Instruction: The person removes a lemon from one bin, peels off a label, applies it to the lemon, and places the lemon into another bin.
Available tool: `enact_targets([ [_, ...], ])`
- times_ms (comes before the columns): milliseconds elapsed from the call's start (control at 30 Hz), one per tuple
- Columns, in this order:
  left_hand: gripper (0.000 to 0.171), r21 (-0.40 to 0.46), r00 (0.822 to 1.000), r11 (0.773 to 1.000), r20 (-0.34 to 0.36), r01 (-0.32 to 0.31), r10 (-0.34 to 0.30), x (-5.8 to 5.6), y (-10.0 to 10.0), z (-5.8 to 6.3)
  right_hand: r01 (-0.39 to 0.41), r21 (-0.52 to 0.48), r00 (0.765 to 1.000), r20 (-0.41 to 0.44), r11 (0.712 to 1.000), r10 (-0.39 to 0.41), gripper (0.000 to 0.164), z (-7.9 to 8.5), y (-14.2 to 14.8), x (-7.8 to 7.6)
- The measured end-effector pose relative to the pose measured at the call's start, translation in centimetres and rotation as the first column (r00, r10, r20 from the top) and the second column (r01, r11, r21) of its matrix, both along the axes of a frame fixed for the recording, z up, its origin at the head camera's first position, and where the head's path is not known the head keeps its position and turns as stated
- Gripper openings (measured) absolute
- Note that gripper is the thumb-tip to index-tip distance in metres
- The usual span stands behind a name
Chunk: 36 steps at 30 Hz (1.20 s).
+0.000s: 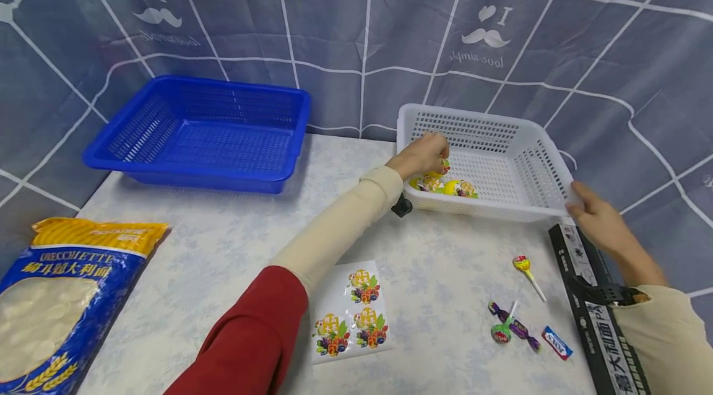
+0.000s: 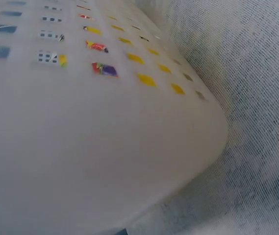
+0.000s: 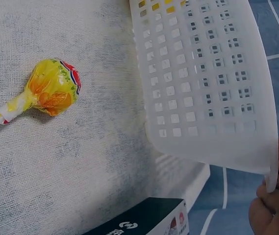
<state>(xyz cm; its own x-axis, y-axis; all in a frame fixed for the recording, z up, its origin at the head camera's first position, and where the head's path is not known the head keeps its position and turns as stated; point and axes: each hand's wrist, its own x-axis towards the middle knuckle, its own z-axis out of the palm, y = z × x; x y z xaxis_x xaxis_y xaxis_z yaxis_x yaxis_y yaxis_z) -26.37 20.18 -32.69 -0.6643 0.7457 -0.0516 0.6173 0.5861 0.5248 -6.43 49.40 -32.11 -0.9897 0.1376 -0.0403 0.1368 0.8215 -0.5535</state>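
My left hand [image 1: 424,155] reaches over the near left corner of the white basket [image 1: 529,200], its fingers curled. A fruit-printed sticker [image 1: 445,166] shows at the fingertips; whether it is on a yellow item is hard to tell. Below lie yellow items [image 1: 450,187] bearing similar stickers. In the left wrist view, the basket wall [image 2: 105,147] hides the hand, with yellow showing through its holes. My right hand [image 1: 604,221] grips the basket's right rim, thumb and fingers on either side. In the right wrist view, those fingers [image 3: 271,205] are at the rim.
A blue basket [image 1: 206,175] stands back left, above a pasta bag [image 1: 61,296]. A sheet of fruit stickers [image 1: 350,314] lies at front centre. To the right are a yellow lollipop [image 1: 523,265], a green lollipop [image 1: 501,333], wrapped candies [image 1: 557,343] and a long black box [image 1: 598,321].
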Motion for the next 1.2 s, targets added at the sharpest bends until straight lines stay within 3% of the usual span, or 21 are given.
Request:
enact_targets([
  [300, 0.02, -0.059, 0.998, 0.998, -0.051, -0.035, 0.032, 0.1, -0.4, -0.3, -0.024, 0.005, 1.0, 0.002, 1.0, 0.024, 0.06, -0.2, -0.2, -0.8],
  [500, 0.027, -0.105, 0.994, 0.991, -0.087, -0.078, 0.069, -0.2, -0.9, 0.1, -0.053, -0.001, 0.999, -0.003, 0.999, 0.053, 0.06, 0.0, -0.4, -1.8],
  [733, 0.029, -0.037, 0.992, 0.998, -0.113, -0.059, 0.054, 0.1, -3.5, 2.4, -0.098, 0.004, 0.995, -0.03, 0.995, 0.098, 0.059, -0.1, -0.4, -3.1],
  [833, 0.032, 0.015, 0.992, 1.0, -0.122, -0.027, 0.028, 0.8, -5.6, 3.5, -0.12, 0.002, 0.992, -0.042, 0.993, 0.12, 0.059, -0.1, -0.3, -3.4],
  [933, 0.034, 0.058, 0.99, 0.998, -0.141, -0.002, 0.01, 2.3, -8.0, 4.0, -0.106, -0.003, 0.994, -0.027, 0.994, 0.106, 0.059, -0.3, 0.1, -3.0],
  [1100, 0.036, 0.087, 0.981, 0.996, -0.193, 0.004, 0.013, 5.3, -12.4, 3.7, -0.063, 0.02, 0.998, -0.014, 0.998, 0.064, 0.059, -0.4, 1.2, -1.4],
  [1200, 0.037, 0.078, 0.972, 0.996, -0.234, 0.032, -0.013, 6.7, -15.1, 3.0, -0.052, 0.038, 0.998, -0.019, 0.998, 0.053, 0.059, -0.5, 1.9, -0.6],
])
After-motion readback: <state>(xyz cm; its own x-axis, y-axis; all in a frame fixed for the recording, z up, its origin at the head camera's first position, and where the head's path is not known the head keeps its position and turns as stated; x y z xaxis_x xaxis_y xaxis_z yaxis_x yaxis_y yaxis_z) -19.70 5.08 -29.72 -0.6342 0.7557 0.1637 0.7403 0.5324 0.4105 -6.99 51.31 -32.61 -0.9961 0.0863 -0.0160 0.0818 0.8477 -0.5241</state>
